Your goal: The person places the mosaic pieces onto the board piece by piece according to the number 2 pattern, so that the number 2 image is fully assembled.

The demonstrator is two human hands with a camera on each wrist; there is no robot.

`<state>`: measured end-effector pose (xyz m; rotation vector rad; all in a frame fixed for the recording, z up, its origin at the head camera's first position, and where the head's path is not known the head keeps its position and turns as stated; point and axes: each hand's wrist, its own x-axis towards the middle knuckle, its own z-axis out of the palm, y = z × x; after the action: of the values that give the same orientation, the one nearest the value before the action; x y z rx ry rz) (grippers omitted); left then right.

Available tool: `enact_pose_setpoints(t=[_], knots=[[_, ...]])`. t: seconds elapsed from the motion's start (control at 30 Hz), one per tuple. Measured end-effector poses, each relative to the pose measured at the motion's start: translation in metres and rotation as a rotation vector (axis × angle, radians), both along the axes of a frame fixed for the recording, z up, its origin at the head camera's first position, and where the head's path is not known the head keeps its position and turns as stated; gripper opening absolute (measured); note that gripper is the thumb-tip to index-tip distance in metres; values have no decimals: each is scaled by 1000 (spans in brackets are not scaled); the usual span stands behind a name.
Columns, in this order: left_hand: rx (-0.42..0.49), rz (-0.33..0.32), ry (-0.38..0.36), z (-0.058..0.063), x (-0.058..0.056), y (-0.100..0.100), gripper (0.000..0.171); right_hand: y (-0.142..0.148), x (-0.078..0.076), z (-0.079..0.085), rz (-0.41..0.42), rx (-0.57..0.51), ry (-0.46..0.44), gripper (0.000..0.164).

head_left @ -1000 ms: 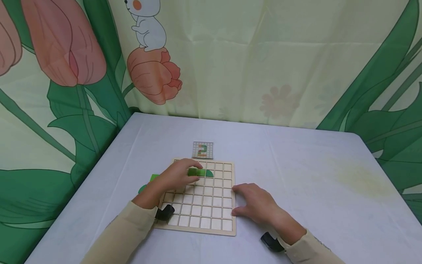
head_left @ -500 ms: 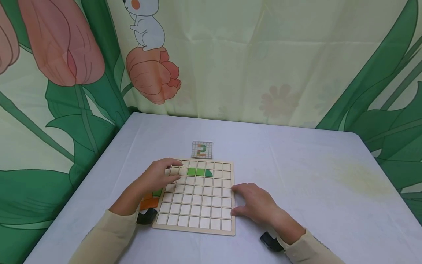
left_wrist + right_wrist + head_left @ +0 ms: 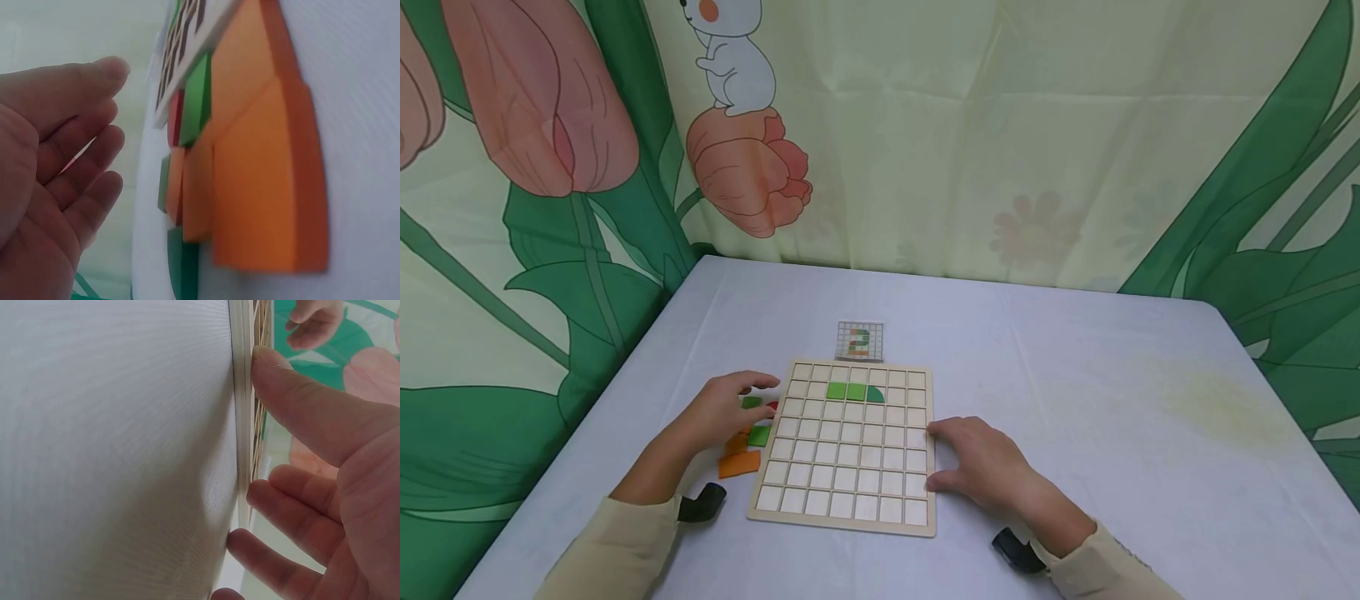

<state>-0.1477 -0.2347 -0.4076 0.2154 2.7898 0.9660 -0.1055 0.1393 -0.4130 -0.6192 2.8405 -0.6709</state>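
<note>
In the head view a wooden grid board lies on the table, with two light green square tiles and a dark green quarter-round tile in a row near its top. My left hand hovers over loose tiles left of the board, fingers relaxed and holding nothing. Those include orange tiles, a green tile and a red tile, partly hidden by the hand in the head view. The thumb and fingertips of my right hand rest at the board's right edge.
A small pattern card showing a figure like a 2 lies just beyond the board. White cloth covers the table, and a printed curtain hangs behind it. Each wrist carries a black camera mount.
My left hand has drawn back leftward from the green tiles on the board to the loose tiles, uncovering the row. My right hand stays at the board's edge.
</note>
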Motion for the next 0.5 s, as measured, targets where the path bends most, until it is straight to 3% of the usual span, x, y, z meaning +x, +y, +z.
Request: enact_pose_setpoints(t=[0.5], knots=[[-43, 64, -45, -4, -1, -21, 40, 1, 0, -1, -2, -8, -2, 62]])
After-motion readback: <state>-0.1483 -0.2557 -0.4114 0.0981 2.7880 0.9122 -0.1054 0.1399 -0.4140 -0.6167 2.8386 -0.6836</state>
